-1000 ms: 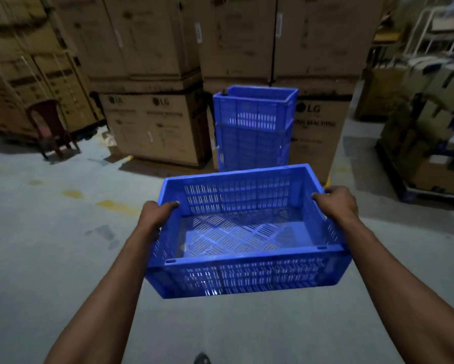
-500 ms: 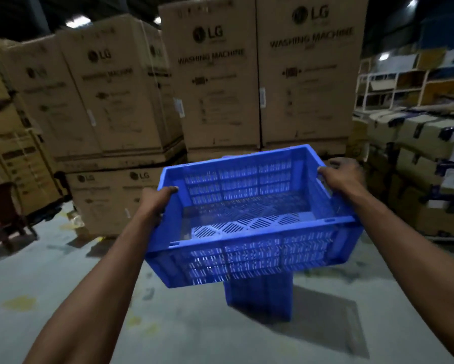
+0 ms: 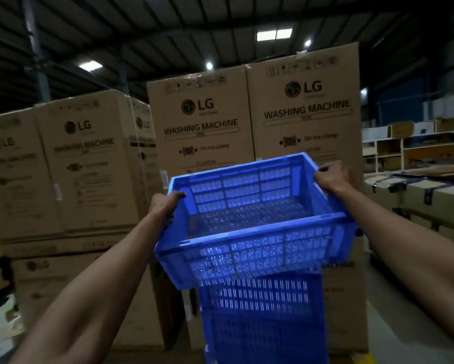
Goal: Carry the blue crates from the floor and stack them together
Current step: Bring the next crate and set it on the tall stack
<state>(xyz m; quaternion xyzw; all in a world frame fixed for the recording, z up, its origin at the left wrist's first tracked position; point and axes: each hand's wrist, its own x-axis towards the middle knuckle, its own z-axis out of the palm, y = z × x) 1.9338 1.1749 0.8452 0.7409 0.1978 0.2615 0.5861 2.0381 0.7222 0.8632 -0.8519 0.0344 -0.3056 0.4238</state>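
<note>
Both grips, left hand (image 3: 165, 206) and right hand (image 3: 330, 177), hold the blue slotted plastic crate (image 3: 254, 219) above the stack of blue crates (image 3: 265, 319); judged nearly placed, lowering remains.

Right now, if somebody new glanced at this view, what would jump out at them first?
The bright blue crate in the middle, empty, held up by its side rims by the left hand and right hand. Directly below it stands the stack of blue crates. Behind rise tall LG washing machine cartons, filling the background.
</note>
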